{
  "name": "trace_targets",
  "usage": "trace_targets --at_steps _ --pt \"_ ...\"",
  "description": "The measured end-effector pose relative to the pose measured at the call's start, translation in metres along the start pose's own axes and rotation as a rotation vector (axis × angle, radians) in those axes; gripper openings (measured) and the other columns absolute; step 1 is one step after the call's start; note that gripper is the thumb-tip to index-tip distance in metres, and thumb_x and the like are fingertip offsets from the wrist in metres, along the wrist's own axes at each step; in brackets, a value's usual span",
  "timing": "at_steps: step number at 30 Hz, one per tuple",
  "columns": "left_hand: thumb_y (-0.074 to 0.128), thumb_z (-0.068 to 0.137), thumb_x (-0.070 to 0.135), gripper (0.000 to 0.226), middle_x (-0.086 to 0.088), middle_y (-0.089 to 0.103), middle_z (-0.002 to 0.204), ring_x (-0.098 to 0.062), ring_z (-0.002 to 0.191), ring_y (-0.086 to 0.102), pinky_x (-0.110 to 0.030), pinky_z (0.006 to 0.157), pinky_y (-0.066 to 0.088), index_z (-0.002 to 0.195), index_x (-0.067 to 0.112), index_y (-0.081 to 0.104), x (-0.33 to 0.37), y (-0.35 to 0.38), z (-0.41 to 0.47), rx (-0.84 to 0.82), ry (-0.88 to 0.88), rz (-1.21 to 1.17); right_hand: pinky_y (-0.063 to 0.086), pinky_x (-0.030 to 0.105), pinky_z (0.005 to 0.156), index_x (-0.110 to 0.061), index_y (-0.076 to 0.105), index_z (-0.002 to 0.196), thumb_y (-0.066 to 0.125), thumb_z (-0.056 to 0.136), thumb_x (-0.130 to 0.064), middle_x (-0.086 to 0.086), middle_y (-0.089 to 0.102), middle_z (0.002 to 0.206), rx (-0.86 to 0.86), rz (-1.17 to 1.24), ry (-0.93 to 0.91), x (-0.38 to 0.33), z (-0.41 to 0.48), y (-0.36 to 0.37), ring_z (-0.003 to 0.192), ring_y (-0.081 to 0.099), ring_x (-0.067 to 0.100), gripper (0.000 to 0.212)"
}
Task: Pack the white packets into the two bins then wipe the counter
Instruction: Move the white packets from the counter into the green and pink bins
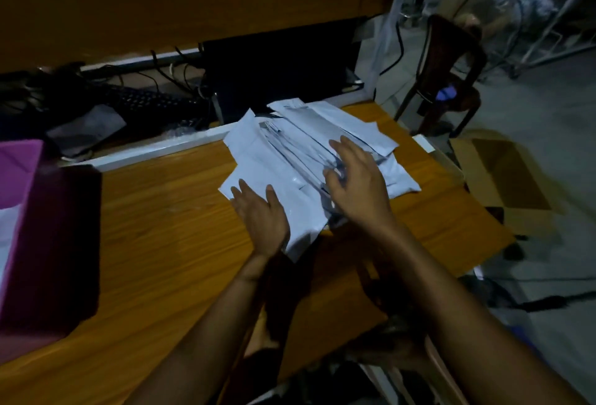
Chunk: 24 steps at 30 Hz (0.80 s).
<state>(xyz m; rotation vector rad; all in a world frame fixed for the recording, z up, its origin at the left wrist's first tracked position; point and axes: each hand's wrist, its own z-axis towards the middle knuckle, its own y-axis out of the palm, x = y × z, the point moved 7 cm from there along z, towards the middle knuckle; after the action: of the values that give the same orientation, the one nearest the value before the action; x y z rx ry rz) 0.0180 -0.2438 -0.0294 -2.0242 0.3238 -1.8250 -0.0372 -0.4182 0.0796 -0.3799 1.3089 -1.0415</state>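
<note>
A loose pile of white packets (290, 143) lies on the far middle of the wooden counter (161, 227). My left hand (263, 220) rests flat on the pile's near left corner, fingers spread, gripping nothing. My right hand (358, 185) hovers over the right part of the pile, fingers apart and curled slightly, touching the top packets. A purple bin (48, 243) stands at the counter's left edge, with something white showing inside it at the far left. A second bin is not visible.
Behind the counter sit a dark computer case (280, 69), a keyboard (151, 101) and tangled cables. On the floor to the right are an open cardboard box (509, 175) and a brown chair (448, 75). The counter's right edge runs close to the pile.
</note>
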Motion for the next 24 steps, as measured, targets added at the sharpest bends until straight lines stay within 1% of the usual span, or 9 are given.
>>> trace_targets --at_steps 3,6,9,11,14,17,19,21,24 --pt "0.032 0.098 0.054 0.074 -0.016 0.004 0.162 -0.035 0.150 0.000 -0.050 0.120 0.002 0.155 0.012 0.009 -0.011 0.027 0.018 0.039 -0.118 0.151 0.033 0.038 0.109 -0.011 0.051 0.137 0.055 0.093 -0.025 0.012 0.042 0.149 -0.008 -0.002 -0.045 0.011 0.050 0.009 0.136 0.039 0.029 0.046" --pt "0.026 0.095 0.061 0.078 -0.014 -0.001 0.163 -0.035 0.149 -0.004 -0.054 0.118 -0.002 0.155 0.014 0.007 -0.011 0.041 0.025 0.034 -0.093 0.299 0.037 0.041 0.109 -0.005 0.052 0.136 0.053 0.095 -0.024 0.015 0.042 0.148 -0.063 -0.025 -0.066 0.028 0.097 0.025 0.134 0.043 0.031 0.045" --pt "0.028 0.094 0.065 0.084 -0.007 -0.009 0.163 -0.035 0.149 -0.010 -0.056 0.117 -0.004 0.155 0.015 0.000 -0.013 0.049 0.033 0.000 -0.040 0.375 0.032 0.042 0.113 -0.003 0.051 0.136 0.053 0.095 -0.018 0.016 0.036 0.152 -0.198 -0.084 -0.119 0.044 0.134 0.044 0.141 0.033 0.031 0.043" --pt "0.028 0.093 0.066 0.084 -0.001 -0.012 0.163 -0.037 0.148 -0.009 -0.057 0.117 -0.002 0.156 0.015 0.001 -0.011 0.047 0.038 0.019 0.012 0.380 0.027 0.046 0.116 -0.007 0.049 0.139 0.055 0.094 -0.018 0.015 0.030 0.155 -0.318 -0.118 -0.210 0.054 0.147 0.059 0.146 0.024 0.029 0.047" --pt "0.027 0.096 0.061 0.074 0.001 -0.015 0.163 -0.040 0.148 -0.004 -0.057 0.117 0.004 0.156 0.023 0.006 -0.012 0.045 0.043 0.050 0.104 0.381 0.023 0.040 0.118 -0.022 0.037 0.148 0.051 0.098 -0.030 0.008 0.021 0.160 -0.434 -0.067 -0.209 0.071 0.144 0.079 0.148 0.017 0.022 0.053" --pt "0.027 0.099 0.054 0.062 -0.002 -0.008 0.164 -0.035 0.149 0.000 -0.053 0.118 0.009 0.155 0.028 0.016 -0.011 0.042 0.043 0.116 0.189 0.369 0.022 0.041 0.119 -0.028 0.032 0.150 0.041 0.098 -0.047 0.005 0.021 0.160 -0.395 -0.060 -0.203 0.074 0.132 0.092 0.147 0.019 0.021 0.056" --pt "0.029 0.103 0.046 0.056 -0.002 0.003 0.163 -0.021 0.150 0.001 -0.048 0.121 0.010 0.153 0.024 0.023 -0.007 0.041 0.042 0.147 0.252 0.333 0.020 0.041 0.120 -0.029 0.029 0.150 0.030 0.094 -0.055 0.005 0.021 0.160 -0.375 -0.079 -0.199 0.070 0.126 0.097 0.147 0.019 0.020 0.062" --pt "0.030 0.105 0.038 0.050 -0.001 0.010 0.163 -0.013 0.150 0.003 -0.042 0.123 0.007 0.152 0.019 0.028 -0.008 0.039 0.042 0.159 0.280 0.291 0.021 0.041 0.119 -0.029 0.030 0.150 0.027 0.096 -0.051 0.006 0.024 0.159 -0.343 -0.091 -0.214 0.064 0.122 0.098 0.147 0.021 0.022 0.058" --pt "0.032 0.106 0.033 0.048 0.004 0.014 0.162 -0.019 0.151 0.008 -0.028 0.122 0.003 0.150 0.016 0.032 -0.016 0.035 0.044 0.161 0.235 0.180 0.031 0.035 0.115 -0.025 0.038 0.147 0.037 0.103 -0.033 0.005 0.032 0.156 -0.293 -0.073 -0.218 0.056 0.116 0.099 0.143 0.030 0.022 0.044"
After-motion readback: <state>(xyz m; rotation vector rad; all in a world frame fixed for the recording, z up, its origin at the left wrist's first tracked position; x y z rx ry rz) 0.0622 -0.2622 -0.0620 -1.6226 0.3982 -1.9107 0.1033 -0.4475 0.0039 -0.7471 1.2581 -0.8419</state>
